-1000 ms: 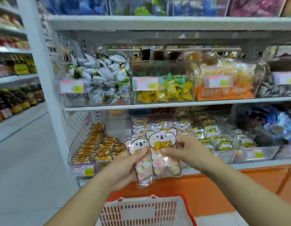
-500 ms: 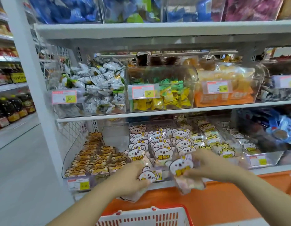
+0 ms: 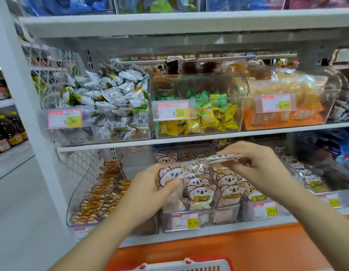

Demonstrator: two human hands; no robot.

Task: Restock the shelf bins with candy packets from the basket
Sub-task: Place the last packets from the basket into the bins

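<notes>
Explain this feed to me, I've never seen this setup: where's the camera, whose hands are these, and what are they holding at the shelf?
There is no machine here. A person works with bare hands, and the one camera sits on their head, looking forward and down, so the left hand and right hand reach in from below. Each pinches a koala-print candy packet: the left packet and the right packet, which is blurred. They hover over a clear bin on the lower shelf that holds matching koala packets. Left of it lie brown bear packets. The upper shelf carries bins of wrapped sweets. The basket shows at the bottom edge.
</notes>
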